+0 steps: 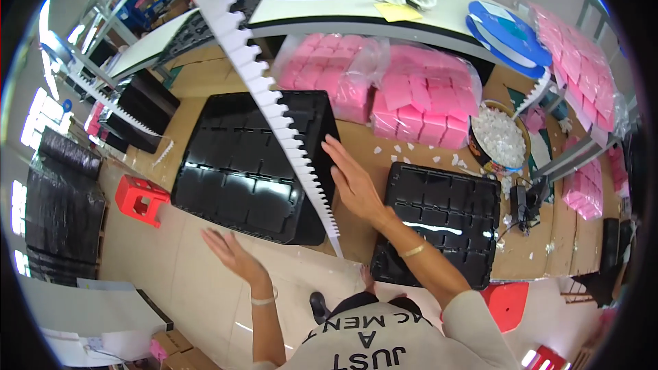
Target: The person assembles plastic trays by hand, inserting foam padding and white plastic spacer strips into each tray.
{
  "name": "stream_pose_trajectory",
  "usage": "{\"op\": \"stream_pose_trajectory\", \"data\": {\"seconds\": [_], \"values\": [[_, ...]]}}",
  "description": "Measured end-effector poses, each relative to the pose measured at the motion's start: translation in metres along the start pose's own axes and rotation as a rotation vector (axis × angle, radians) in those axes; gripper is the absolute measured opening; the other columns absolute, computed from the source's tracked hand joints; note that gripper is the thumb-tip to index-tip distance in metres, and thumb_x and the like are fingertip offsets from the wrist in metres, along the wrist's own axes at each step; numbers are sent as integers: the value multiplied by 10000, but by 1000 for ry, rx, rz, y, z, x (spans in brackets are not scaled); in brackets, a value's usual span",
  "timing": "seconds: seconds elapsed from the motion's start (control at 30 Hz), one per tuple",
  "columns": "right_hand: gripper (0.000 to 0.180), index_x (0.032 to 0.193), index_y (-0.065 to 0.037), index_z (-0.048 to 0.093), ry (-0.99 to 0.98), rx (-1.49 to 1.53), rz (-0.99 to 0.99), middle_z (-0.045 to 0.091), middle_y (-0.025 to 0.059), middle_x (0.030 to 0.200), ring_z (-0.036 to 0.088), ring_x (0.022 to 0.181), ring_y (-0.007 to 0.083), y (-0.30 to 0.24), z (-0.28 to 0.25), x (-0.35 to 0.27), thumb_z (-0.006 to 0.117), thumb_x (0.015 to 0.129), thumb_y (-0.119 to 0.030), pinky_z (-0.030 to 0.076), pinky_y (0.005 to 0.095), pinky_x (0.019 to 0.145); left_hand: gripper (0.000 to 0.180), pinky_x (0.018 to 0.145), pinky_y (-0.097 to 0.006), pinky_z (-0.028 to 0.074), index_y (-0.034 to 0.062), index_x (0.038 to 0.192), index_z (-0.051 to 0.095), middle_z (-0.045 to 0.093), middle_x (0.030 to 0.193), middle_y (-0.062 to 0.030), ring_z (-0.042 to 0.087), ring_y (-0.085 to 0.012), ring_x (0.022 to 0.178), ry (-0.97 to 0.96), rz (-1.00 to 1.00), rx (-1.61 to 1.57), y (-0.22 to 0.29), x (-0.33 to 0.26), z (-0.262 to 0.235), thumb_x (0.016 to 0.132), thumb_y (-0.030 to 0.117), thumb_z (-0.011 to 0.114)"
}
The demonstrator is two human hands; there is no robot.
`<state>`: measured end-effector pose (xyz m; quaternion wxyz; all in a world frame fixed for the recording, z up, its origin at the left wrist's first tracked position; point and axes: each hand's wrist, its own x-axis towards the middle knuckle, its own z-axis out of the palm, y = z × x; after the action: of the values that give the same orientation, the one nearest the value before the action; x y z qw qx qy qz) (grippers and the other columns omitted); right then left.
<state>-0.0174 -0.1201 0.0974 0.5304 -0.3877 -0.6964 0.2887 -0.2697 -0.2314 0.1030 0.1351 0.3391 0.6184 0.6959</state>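
At frame centre, the right hand [353, 181] lies spread by the white toothed strip [288, 116], left hand [229, 255] spread and empty, both black trays [240, 171] bare.

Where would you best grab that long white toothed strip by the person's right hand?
Probably at a plain stretch of the white toothed strip beside the right hand, pinching its flat faces from the right. It is long, thin and slanted across the left black tray, so a mid-length grip should keep it balanced.
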Motion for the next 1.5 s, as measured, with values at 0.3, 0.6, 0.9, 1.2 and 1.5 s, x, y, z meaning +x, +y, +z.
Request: {"op": "stream_pose_trajectory", "data": {"seconds": [0.3,0.6,0.9,1.2,1.5], "values": [[349,1251,-20,602,-252,104,298,567,206,1359,536,1273,379,15,24,-148,613,919,-127,423,401,1078,328,785,-264,513,-4,1256,615,664,1160,-84,609,-131,997,-678,-383,150,-39,-139,-12,1016,219,589],[148,1104,-30,591,-131,222,448,647,138,858,657,787,226,-52,-1,-226,595,978,-106,510,329,715,132,532,-199,414,17,1034,597,625,857,-46,542,-58,617,-857,-342,17,-8,-177,-14,960,98,670],[146,1056,-19,642,-144,442,668,651,10,891,597,821,64,-59,-51,-298,651,979,-143,503,230,734,214,449,-221,469,-10,999,543,615,824,-76,612,-122,557,-827,-529,-4,40,-251,-25,1052,195,513],[132,992,-11,673,-121,478,686,661,3,855,597,782,53,-43,-62,-314,699,940,-130,510,222,709,280,404,-246,459,-21,960,548,605,736,-88,600,-140,494,-946,-541,141,24,-259,-28,1043,247,541],[119,973,-32,674,-83,-145,387,692,109,903,681,758,214,-70,-67,-274,696,904,-126,550,304,709,215,430,-250,412,-33,878,605,583,656,-47,533,-98,486,-1030,-506,231,-13,-218,-2,989,151,601]]}}
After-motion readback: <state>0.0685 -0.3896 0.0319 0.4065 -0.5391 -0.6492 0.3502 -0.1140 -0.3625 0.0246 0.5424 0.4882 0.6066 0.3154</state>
